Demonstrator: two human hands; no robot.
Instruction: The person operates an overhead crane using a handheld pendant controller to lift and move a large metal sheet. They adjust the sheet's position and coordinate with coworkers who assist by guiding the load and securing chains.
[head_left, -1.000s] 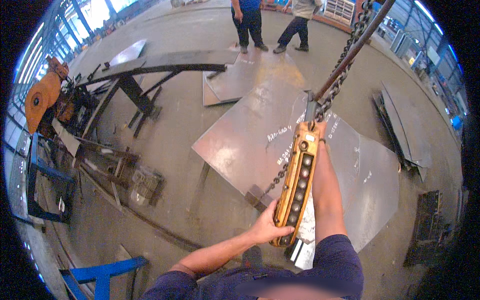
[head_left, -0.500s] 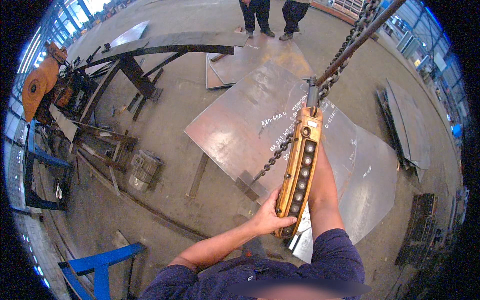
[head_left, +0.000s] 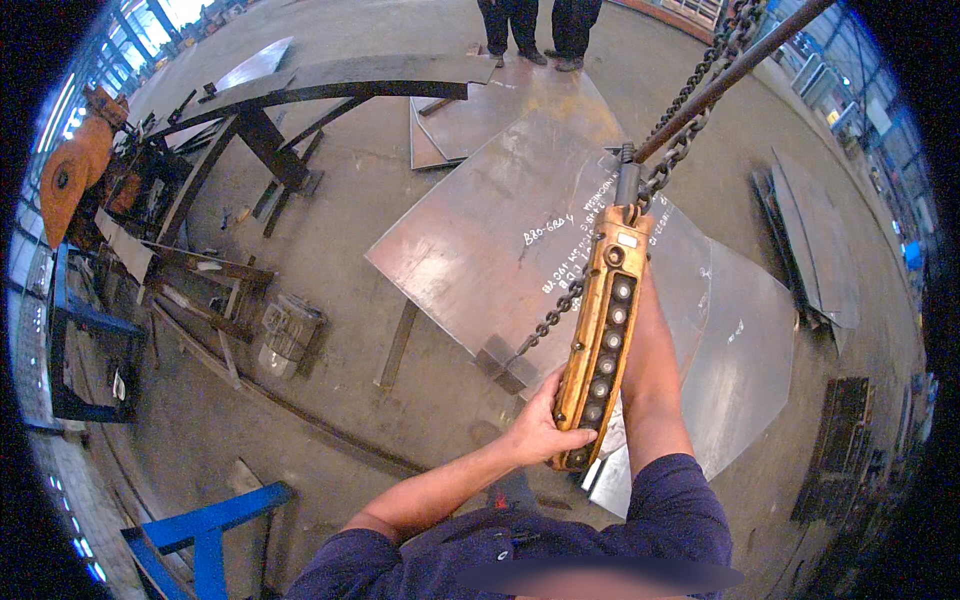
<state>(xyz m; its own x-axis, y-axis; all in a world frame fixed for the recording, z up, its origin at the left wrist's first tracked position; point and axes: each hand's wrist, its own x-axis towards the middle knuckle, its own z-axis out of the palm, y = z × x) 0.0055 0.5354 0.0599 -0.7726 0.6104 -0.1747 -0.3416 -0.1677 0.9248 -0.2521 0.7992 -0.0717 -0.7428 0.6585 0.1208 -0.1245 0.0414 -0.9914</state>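
A long yellow crane pendant control (head_left: 594, 340), with a row of dark round push buttons down its face, hangs tilted in front of me from a grey cable sleeve. My left hand (head_left: 541, 432) is closed around its lower end, the thumb lying across the face by the lowest buttons. My right forearm (head_left: 652, 370) reaches up behind the pendant, which hides the right hand and its fingers. Behind the pendant, a dark chain (head_left: 549, 325) slants down to a steel clamp or block (head_left: 503, 366) at the edge of a large steel plate (head_left: 460, 235) with white markings.
Heavy chains (head_left: 690, 135) and a rusty bar (head_left: 740, 80) run to the upper right. Two people's legs (head_left: 570, 30) stand beyond the plates. A curved steel beam (head_left: 350, 80), blue stands (head_left: 210, 520) and an orange machine part (head_left: 70, 180) are leftward. Stacked plates (head_left: 810, 245) lie right.
The person standing farther right has brought their legs closer together. The view has shifted slightly. My left hand keeps its hold on the pendant, with the thumb in nearly the same place.
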